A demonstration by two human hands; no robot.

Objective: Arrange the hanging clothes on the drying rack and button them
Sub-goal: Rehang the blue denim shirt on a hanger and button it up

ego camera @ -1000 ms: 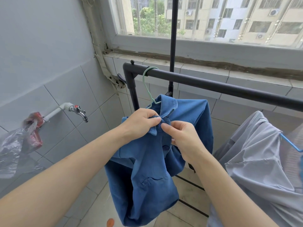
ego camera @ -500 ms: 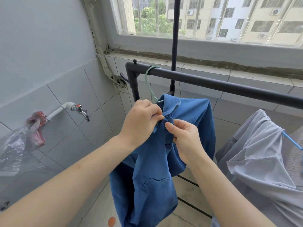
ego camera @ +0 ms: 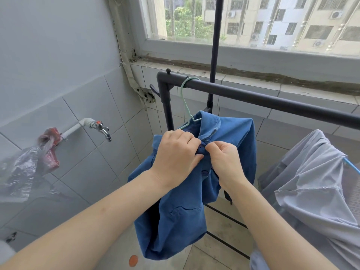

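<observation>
2 hands (ego camera: pixel 200 152) pinching blue shirt (ego camera: pixel 179 221) placket

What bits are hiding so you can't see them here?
Head view only.
- Whether the blue shirt is buttoned at the neck: the left hand and right hand pinch it there and cover it.
- Grey shirt: cut off by the right edge.
- Plastic bag contents: blurred, at the left edge.

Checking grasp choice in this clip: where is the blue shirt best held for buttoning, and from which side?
Pinch the front edges of the blue shirt just under the collar, coming from the front: on its hanger the opening faces the person.
</observation>
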